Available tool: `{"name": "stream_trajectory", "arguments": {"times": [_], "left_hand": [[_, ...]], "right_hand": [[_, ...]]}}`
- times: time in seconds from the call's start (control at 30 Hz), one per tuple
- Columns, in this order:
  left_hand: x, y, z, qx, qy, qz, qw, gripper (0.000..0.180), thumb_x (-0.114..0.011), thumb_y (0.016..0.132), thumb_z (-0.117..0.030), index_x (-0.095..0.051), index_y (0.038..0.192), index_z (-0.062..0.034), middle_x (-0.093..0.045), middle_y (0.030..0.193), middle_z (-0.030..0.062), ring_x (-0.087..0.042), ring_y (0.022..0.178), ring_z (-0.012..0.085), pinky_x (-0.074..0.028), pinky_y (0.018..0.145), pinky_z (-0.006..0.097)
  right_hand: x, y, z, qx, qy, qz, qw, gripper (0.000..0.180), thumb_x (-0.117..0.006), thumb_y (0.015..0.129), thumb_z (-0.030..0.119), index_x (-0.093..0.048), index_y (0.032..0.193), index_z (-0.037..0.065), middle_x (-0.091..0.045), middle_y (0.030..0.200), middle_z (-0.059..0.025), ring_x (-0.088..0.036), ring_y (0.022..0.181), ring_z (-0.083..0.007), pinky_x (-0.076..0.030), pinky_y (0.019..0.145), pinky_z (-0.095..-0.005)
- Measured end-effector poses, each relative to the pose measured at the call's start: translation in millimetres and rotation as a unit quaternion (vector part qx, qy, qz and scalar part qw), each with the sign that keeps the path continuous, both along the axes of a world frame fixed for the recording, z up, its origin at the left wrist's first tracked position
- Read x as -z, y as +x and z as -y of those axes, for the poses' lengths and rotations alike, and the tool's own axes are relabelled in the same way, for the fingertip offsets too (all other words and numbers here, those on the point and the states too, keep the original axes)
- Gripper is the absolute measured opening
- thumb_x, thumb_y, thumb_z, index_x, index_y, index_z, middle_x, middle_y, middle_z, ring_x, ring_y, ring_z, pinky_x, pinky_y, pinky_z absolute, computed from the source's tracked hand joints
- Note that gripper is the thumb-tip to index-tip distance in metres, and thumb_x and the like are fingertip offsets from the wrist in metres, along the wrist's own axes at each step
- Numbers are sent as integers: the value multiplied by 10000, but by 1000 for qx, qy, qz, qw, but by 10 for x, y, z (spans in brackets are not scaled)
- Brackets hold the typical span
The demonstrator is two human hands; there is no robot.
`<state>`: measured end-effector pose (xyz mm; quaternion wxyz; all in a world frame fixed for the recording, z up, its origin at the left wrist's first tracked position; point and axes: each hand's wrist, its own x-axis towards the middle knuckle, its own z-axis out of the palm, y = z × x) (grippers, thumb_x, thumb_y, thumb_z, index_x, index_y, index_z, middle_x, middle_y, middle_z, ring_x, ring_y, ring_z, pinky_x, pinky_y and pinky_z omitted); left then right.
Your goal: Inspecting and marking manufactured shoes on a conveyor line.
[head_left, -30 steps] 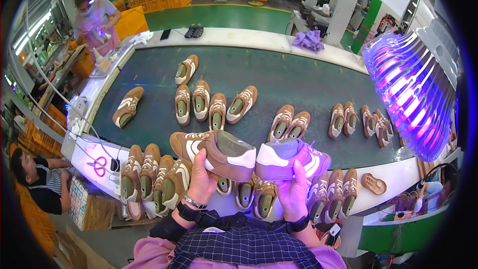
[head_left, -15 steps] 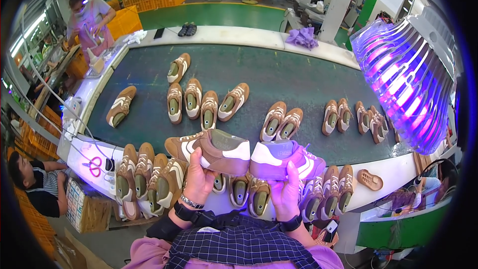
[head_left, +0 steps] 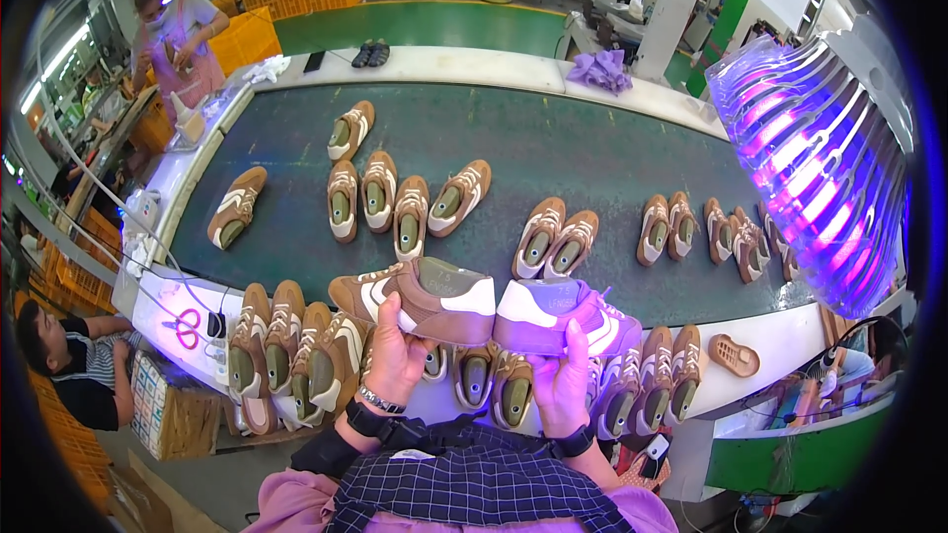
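My left hand [head_left: 397, 355] is closed round a brown sneaker [head_left: 434, 308] with white stripes and a white heel patch, its toe pointing left. Heel to heel with it, a matching sneaker [head_left: 568, 318], tinted purple by the lamp light, is gripped in my right hand [head_left: 563, 385], its toe pointing right. Both shoes are held sideways above the near edge of the table, with olive inserts showing in their openings. Below and behind my hands stand more sneakers [head_left: 476, 375], partly hidden by my wrists.
Brown sneakers [head_left: 378, 192] lie across the dark green belt [head_left: 592, 153]. More sneakers [head_left: 284, 336] line the near ledge, with a loose sole [head_left: 735, 356] at right. A purple-lit lamp [head_left: 800, 168] hangs at right. Red-handled scissors [head_left: 183, 326] lie left, near a seated person [head_left: 79, 360].
The sneakers on the belt have shifted slightly up and left in view. Both hands keep the two shoes almost still, heels together.
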<state>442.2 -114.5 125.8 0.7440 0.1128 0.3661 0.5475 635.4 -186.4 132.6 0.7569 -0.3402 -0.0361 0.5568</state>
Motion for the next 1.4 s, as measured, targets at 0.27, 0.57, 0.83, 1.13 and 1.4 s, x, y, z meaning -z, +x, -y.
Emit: {"name": "stream_trajectory", "arguments": {"times": [0.27,0.57,0.83,1.13,1.4], "left_hand": [[34,19,-24,-9,-18,-25,999,478,-568,868,-452,-515,1208,-121,-607,1136,38,-604,1005,197,-538,801,331],[56,-3,-3,-7,-5,-39,999,473,-551,883,-447,-504,1219,-118,-591,1161,44,-586,1041,202,-518,848,349],[-74,-84,28,-19,85,-86,993,449,-548,909,-364,-480,1255,-86,-582,1189,52,-568,1080,196,-472,919,381],[-208,-339,-35,-19,86,-45,995,407,-561,902,-271,-488,1237,-52,-583,1176,63,-565,1064,181,-436,962,345],[-578,-1460,-870,71,79,-46,993,442,-435,945,-322,-489,1246,-3,-594,1159,143,-597,1041,252,-471,937,379]], "right_hand": [[67,14,-6,-4,5,5,1000,329,-564,913,302,-528,1146,72,-637,1020,-49,-655,842,-141,-575,600,-256],[89,-3,8,-7,-6,9,1000,339,-559,916,303,-521,1159,70,-624,1058,-61,-637,911,-160,-563,701,-302],[77,23,68,-2,8,44,999,316,-577,912,222,-532,1170,46,-623,1100,-68,-589,1042,-180,-455,929,-350],[-21,59,-6,-106,17,21,994,402,-591,881,228,-488,1228,54,-606,1140,-93,-591,1050,-229,-456,947,-412],[-42,202,-875,-351,-13,-30,936,582,-529,849,314,-410,1344,33,-531,1270,-142,-555,1124,-279,-483,931,-405]]}}
